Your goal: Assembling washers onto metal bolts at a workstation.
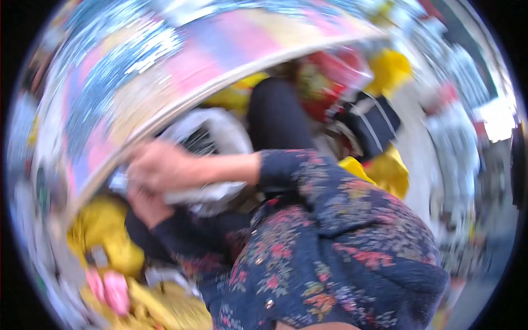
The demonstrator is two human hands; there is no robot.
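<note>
My right hand reaches across to the left, close to the edge of the table. Its fingers look curled, though motion smears them. Just below and touching it, my left hand is also closed. A small pale glint shows beside the fingers, too blurred to name. Under my right forearm stands a white plastic bag with dark strips inside, partly hidden by the arm.
The tabletop has pink, blue and yellow patches, with shiny clear plastic on it. Yellow cloth and a pink item lie at lower left. A red bag, a black bag with white lines and yellow pieces lie right of my dark-trousered leg.
</note>
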